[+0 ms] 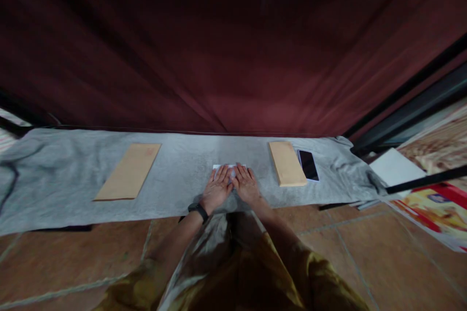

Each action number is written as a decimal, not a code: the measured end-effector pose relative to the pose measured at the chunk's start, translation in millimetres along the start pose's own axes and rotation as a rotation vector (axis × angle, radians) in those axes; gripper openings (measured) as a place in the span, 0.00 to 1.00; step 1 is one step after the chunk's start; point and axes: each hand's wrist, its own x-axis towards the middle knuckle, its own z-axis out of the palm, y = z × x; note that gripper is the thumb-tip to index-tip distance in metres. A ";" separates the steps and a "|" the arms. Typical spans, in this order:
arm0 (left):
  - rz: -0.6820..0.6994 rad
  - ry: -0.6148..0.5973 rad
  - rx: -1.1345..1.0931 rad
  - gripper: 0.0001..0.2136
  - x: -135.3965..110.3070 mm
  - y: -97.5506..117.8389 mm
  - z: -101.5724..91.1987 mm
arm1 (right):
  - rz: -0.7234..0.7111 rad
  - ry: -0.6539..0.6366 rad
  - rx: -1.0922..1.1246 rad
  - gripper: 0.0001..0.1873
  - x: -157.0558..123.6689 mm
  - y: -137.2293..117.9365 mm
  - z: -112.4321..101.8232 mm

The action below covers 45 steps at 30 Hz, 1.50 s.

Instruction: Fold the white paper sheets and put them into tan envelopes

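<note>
A small white sheet of paper (216, 166) lies on the grey cloth, mostly covered by my hands. Palm down on its left part rests my left hand (216, 188), fingers stretched out and pointing away from me. My right hand (246, 185) lies flat on the right part, its thumb near the left thumb. Off to the left is a brown paper envelope (127, 172), lying flat. On the right sits a thicker stack of brown envelopes (288, 164).
A phone (308, 165) lies just right of the stack. Grey cloth (182, 170) covers the long, narrow surface. Behind it hangs a dark red curtain (233, 82). At the far right are a white box-like object (397, 170) and a red-and-yellow printed package (438, 211) above the tiled floor (365, 243).
</note>
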 end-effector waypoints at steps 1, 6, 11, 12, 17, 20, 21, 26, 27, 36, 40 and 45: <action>-0.006 0.006 -0.002 0.27 -0.1 -0.3 0.5 | 0.001 0.009 -0.005 0.27 -1.5 1.9 1.4; -0.065 0.036 0.004 0.29 -1.4 -2.9 1.1 | 0.051 0.039 -0.032 0.30 -7.4 10.0 4.3; -0.152 0.036 0.023 0.30 -6.3 -13.4 0.0 | 0.081 0.049 -0.045 0.30 -11.5 14.1 5.9; -0.164 0.039 0.026 0.31 -7.6 -16.2 -0.6 | 0.084 0.051 -0.046 0.30 -12.2 14.8 6.0; -0.170 0.048 0.026 0.31 -13.7 -26.9 -3.9 | 0.090 0.052 -0.036 0.31 -16.5 19.6 3.8; -0.169 0.050 0.020 0.30 -16.0 -29.5 -4.3 | 0.097 0.046 -0.028 0.31 -19.2 23.1 1.4; -0.171 0.049 0.020 0.30 -16.5 -30.0 -4.0 | 0.100 0.042 -0.025 0.31 -20.1 24.3 0.4; -0.193 0.050 0.031 0.30 -17.3 -31.2 -2.3 | 0.129 0.001 -0.030 0.29 -23.0 28.5 -4.7; -0.195 0.052 0.033 0.30 -17.1 -30.8 -2.5 | 0.136 -0.007 -0.032 0.29 -23.2 28.7 -5.6; -0.011 0.062 -0.006 0.28 -30.3 1.3 -6.3 | 0.146 0.006 -0.022 0.29 -24.3 27.1 -6.2; 0.006 0.022 0.007 0.29 -43.1 8.6 -5.7 | 0.141 0.001 -0.028 0.29 -24.0 27.3 -6.8; -0.033 0.027 0.026 0.32 -54.2 -1.5 -8.1 | 0.161 0.017 -0.010 0.28 -25.0 27.4 -8.3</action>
